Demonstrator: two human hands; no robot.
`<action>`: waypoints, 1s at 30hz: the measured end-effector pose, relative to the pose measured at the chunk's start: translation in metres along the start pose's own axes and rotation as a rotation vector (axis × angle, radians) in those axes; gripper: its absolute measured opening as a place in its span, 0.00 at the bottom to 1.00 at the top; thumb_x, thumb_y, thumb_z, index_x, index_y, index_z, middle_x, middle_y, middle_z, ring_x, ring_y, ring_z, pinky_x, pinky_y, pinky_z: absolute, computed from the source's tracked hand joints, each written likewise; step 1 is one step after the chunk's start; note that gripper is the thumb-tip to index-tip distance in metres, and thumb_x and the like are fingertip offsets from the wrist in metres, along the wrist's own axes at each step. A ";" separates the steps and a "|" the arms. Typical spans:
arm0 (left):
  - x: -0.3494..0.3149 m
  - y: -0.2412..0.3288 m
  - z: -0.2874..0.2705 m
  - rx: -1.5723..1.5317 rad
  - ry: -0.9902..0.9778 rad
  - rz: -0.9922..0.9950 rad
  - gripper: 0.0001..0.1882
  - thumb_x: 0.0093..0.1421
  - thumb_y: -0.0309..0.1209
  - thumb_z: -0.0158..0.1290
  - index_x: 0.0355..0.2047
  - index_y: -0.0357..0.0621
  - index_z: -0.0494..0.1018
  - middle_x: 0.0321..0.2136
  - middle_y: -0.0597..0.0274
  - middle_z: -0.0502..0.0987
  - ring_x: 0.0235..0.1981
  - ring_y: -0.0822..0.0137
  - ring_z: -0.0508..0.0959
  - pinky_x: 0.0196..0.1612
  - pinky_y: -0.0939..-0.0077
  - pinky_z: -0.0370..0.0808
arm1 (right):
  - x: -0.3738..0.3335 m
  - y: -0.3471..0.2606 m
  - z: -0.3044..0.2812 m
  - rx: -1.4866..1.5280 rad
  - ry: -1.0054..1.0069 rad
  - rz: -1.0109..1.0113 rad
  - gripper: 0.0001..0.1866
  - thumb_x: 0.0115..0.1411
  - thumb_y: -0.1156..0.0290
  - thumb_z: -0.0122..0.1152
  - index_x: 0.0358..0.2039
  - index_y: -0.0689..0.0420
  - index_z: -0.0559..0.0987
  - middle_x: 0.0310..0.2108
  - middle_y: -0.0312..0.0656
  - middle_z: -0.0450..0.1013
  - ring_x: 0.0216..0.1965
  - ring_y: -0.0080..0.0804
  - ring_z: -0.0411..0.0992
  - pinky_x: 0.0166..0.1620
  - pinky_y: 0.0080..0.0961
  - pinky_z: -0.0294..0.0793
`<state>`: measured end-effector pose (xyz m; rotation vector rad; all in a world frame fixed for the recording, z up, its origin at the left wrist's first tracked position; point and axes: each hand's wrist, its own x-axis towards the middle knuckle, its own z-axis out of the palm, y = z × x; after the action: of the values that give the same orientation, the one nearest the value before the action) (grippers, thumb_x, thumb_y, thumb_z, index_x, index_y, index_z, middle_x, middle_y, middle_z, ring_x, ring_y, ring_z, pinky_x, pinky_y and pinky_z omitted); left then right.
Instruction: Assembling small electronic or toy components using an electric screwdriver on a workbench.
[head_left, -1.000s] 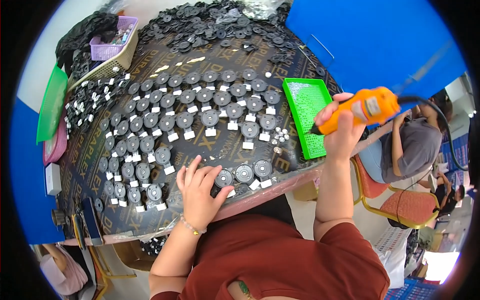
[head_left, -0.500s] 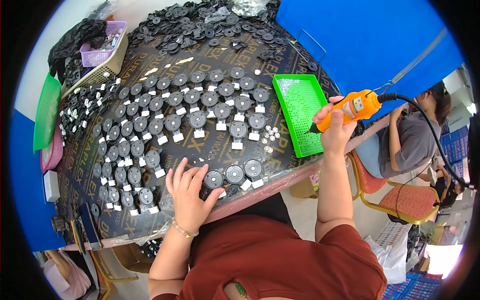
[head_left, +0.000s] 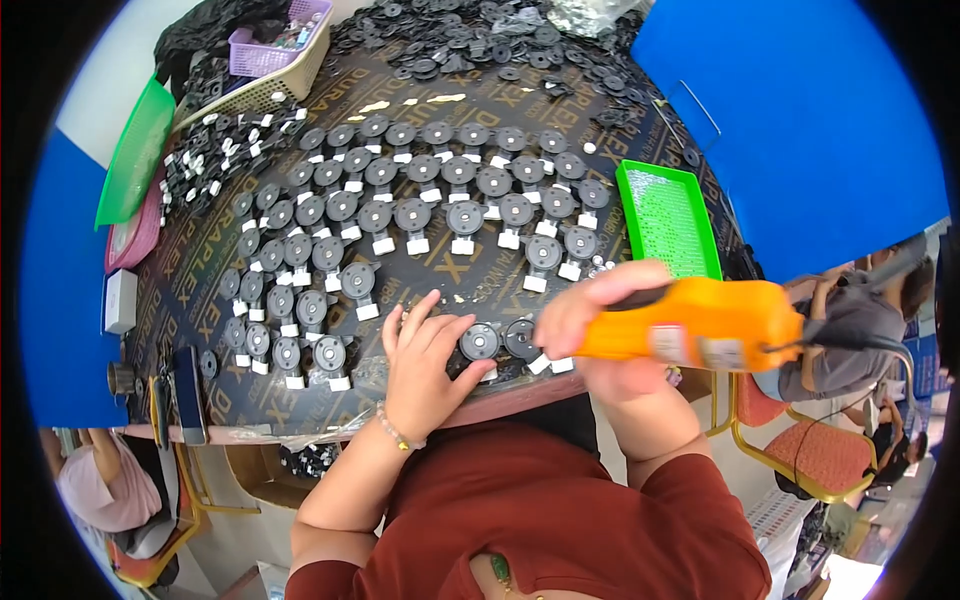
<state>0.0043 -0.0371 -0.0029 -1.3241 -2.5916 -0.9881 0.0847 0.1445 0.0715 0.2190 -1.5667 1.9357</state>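
Observation:
My right hand [head_left: 600, 330] grips an orange electric screwdriver [head_left: 700, 325] with a black cord, held low over the table's near edge. Its tip is hidden behind my fingers. Black round discs with white tabs lie near it: one disc [head_left: 521, 338] is beside the fingers, partly covered. My left hand [head_left: 425, 360] rests on the table with fingers spread, holding nothing. Just right of its fingertips lies another disc [head_left: 480, 342], with the thumb close to its white tab. Farther off, several rows of similar discs [head_left: 465, 217] with white tabs cover the middle of the table.
A green tray [head_left: 672, 215] sits at the right, with small silvery pieces inside. Loose black discs [head_left: 480, 40] are heaped at the back. Small black-and-white parts [head_left: 215, 160] pile up at the left, near a beige basket [head_left: 290, 72]. A blue panel [head_left: 800, 130] borders the right side.
The screwdriver in my right hand has come left and down from beside the green tray to the near discs. My left hand stays by the same disc. The whole view has shifted.

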 end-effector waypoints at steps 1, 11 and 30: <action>0.000 -0.001 0.000 -0.002 -0.002 -0.001 0.26 0.45 0.42 0.64 0.44 0.46 0.75 0.41 0.63 0.75 0.58 0.58 0.65 0.61 0.52 0.49 | 0.002 0.009 0.006 0.079 -0.068 0.073 0.34 0.50 0.37 0.59 0.41 0.57 0.65 0.21 0.40 0.71 0.21 0.31 0.72 0.27 0.28 0.74; -0.001 -0.004 0.001 0.013 -0.010 0.010 0.24 0.46 0.44 0.64 0.42 0.48 0.75 0.40 0.64 0.75 0.58 0.57 0.64 0.61 0.51 0.49 | 0.011 0.047 0.028 0.268 -0.206 0.102 0.32 0.45 0.57 0.75 0.43 0.57 0.67 0.23 0.33 0.69 0.25 0.18 0.68 0.30 0.15 0.67; 0.000 -0.003 -0.001 0.013 0.016 0.022 0.23 0.45 0.44 0.64 0.41 0.50 0.76 0.38 0.67 0.76 0.58 0.59 0.66 0.58 0.53 0.53 | 0.008 0.053 0.028 0.353 -0.145 0.107 0.30 0.47 0.57 0.73 0.41 0.59 0.67 0.24 0.37 0.71 0.25 0.21 0.71 0.28 0.17 0.71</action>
<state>0.0016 -0.0387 -0.0038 -1.3337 -2.5616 -0.9720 0.0417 0.1169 0.0399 0.4395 -1.3357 2.3195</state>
